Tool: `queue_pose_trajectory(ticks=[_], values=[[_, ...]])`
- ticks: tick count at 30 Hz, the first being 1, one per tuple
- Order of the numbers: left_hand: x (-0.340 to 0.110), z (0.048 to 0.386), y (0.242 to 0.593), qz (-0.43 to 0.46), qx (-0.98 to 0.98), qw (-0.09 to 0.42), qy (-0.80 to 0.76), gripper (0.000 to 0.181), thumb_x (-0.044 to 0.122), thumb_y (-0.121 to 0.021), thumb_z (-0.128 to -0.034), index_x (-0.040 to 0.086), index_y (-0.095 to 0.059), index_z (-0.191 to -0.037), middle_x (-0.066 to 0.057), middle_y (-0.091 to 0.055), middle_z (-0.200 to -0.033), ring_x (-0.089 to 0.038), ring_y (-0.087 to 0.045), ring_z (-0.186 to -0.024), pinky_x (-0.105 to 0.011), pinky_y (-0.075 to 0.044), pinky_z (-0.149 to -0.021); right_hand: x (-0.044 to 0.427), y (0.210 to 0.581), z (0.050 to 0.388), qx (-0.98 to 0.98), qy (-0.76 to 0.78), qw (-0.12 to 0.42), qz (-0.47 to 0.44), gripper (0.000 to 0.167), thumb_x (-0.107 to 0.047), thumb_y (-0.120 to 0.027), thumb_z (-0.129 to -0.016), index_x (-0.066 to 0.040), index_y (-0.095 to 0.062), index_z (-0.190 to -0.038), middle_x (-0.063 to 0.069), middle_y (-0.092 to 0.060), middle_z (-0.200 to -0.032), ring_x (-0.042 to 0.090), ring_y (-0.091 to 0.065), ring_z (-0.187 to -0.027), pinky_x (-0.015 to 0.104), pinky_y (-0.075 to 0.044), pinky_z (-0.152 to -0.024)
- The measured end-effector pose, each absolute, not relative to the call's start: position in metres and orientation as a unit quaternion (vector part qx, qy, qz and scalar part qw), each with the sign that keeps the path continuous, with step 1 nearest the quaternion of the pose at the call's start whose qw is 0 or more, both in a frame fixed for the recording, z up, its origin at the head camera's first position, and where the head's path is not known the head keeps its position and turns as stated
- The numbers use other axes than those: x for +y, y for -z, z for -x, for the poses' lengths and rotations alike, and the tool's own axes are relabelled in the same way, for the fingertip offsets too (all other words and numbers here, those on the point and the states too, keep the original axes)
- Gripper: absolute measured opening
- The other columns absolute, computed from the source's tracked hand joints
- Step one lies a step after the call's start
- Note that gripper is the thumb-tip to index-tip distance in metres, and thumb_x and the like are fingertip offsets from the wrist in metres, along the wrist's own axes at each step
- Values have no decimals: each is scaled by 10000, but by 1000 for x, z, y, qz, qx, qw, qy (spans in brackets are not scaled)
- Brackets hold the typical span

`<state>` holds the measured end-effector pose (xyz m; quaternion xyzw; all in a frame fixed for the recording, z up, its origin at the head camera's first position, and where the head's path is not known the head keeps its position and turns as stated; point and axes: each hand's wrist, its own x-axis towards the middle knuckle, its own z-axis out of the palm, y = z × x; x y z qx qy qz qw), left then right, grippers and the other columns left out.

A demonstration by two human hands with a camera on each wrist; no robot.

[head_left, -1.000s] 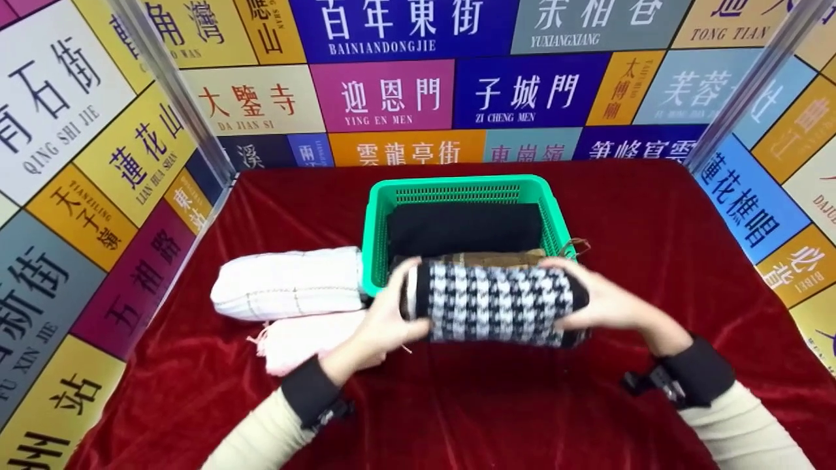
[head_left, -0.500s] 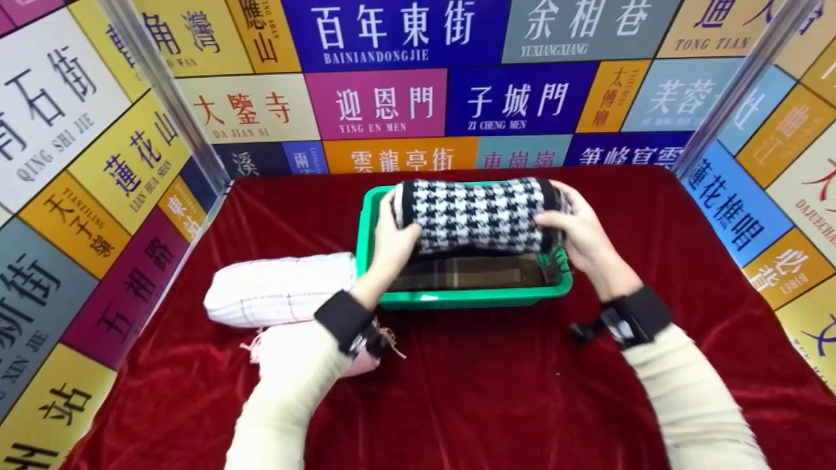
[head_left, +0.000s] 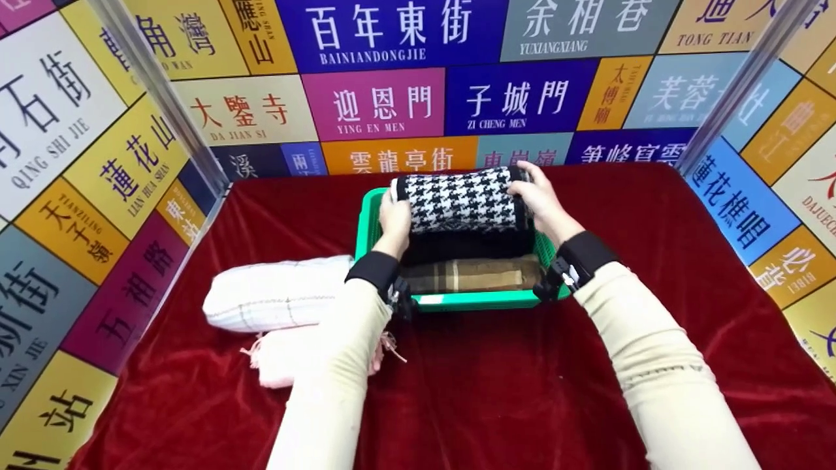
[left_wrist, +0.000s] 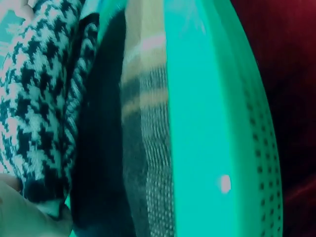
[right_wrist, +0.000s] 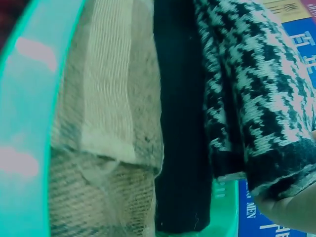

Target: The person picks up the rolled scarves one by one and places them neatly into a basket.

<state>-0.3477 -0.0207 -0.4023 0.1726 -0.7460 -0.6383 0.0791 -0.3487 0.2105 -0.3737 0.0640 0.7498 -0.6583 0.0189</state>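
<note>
A rolled black-and-white houndstooth scarf (head_left: 457, 199) is held at its two ends over the back part of a green plastic basket (head_left: 470, 300). My left hand (head_left: 395, 219) grips the scarf's left end, and my right hand (head_left: 542, 202) grips its right end, with the thumb on the near side. In front of the scarf, inside the basket, lies a folded black cloth (head_left: 467, 247). Nearest the front wall is a brown plaid scarf (head_left: 483, 274). Both wrist views show the houndstooth scarf (left_wrist: 37, 94) beside the black cloth (right_wrist: 181, 113). Its underside is hidden.
Left of the basket lies a rolled white checked cloth (head_left: 274, 294). A pink fringed scarf (head_left: 281, 356) sits nearer, partly behind my left sleeve. Dark red velvet (head_left: 483, 391) covers the table, and sign-printed panels (head_left: 385, 101) stand around its back and sides.
Both hands have carried the houndstooth scarf from in front of the basket, up and away over its rim, to the back part. The brown and black cloths now show in front of it.
</note>
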Motion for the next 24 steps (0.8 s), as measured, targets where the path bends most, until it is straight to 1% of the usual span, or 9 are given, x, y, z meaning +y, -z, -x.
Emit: queue_pose_trajectory(ticks=[2,6,9,11,13,15,18,20,24], values=[[-23,348,403,-160,-763,61,624,435,158,-401,-936,105,-411,-1368,-79,-440,-1383,-219,-399,-1258,-300,-316,-1029,210,376,353,786,617,23,-43,705,-9,-472,-798,-153,-239,-1447,96,-200,-1500,226,-290,-1268,333,-322,-934],[-25,347,400,-136,-815,36,562,644,7,-452,-836,136,-269,-1440,-106,-349,-1436,-260,-340,-1294,-337,-302,-1043,213,383,357,865,501,30,32,738,45,-461,-790,-132,-206,-1461,162,-134,-1510,279,-402,-1165,344,-373,-812],[-22,349,399,-72,-895,56,437,802,-37,-540,-766,198,-200,-1453,-127,-295,-1448,-304,-329,-1289,-410,-348,-1006,214,386,357,916,392,40,75,780,72,-477,-758,-150,-220,-1461,229,-88,-1496,369,-362,-1196,434,-376,-894],[-22,349,397,-7,-945,73,319,826,-47,-582,-735,227,-238,-1433,-140,-285,-1439,-344,-323,-1278,-461,-378,-962,210,385,356,939,326,49,95,800,82,-487,-744,-177,-236,-1458,231,-40,-1499,437,-53,-1350,582,-180,-1035],[-22,348,397,55,-969,86,224,791,-50,-601,-728,223,-300,-1406,-141,-294,-1432,-363,-317,-1284,-489,-393,-936,207,385,356,958,257,57,117,796,88,-497,-759,-214,-251,-1452,224,-4,-1501,475,-1,-1341,653,-69,-1027],[-21,345,397,92,-980,69,161,706,-14,-594,-769,224,-346,-1386,-138,-320,-1416,-372,-350,-1261,-499,-402,-910,204,385,355,966,204,65,148,791,109,-498,-775,-227,-254,-1449,217,-2,-1502,478,-3,-1340,656,-82,-1024],[-19,341,401,94,-987,28,127,637,40,-592,-812,233,-361,-1374,-141,-374,-1365,-370,-462,-1162,-494,-427,-873,202,389,355,968,140,79,195,768,117,-525,-794,-182,-246,-1444,262,-78,-1471,518,-130,-1297,604,-259,-990],[-18,340,404,93,-989,9,112,617,58,-587,-826,222,-347,-1370,-160,-390,-1330,-368,-522,-1076,-475,-461,-831,202,392,355,966,111,92,214,761,109,-543,-795,-143,-229,-1440,294,-143,-1434,522,-271,-1222,535,-385,-886],[-17,339,410,98,-991,-9,92,598,50,-561,-841,177,-318,-1372,-205,-375,-1298,-370,-561,-992,-435,-509,-763,201,397,356,964,78,118,224,787,99,-581,-784,-107,-189,-1435,320,-204,-1387,493,-412,-1079,405,-396,-673]])
